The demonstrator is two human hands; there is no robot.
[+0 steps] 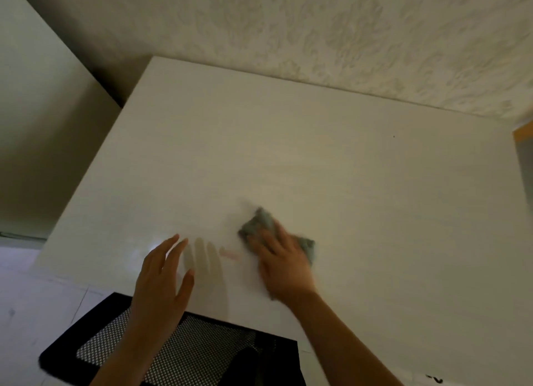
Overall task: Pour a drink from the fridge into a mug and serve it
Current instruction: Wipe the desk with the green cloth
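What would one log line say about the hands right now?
right hand presses grey cloth on white table | left hand open above table | pink mark between hands

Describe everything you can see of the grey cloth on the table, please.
The cloth is grey-green and fuzzy, perhaps microfibre, and looks crumpled. It lies on the white table near its front edge. The right hand presses on it with fairly straight fingers and covers its middle; only a corner beyond the fingertips and an edge at the hand's right show. It is blurred, so finer detail cannot be told.
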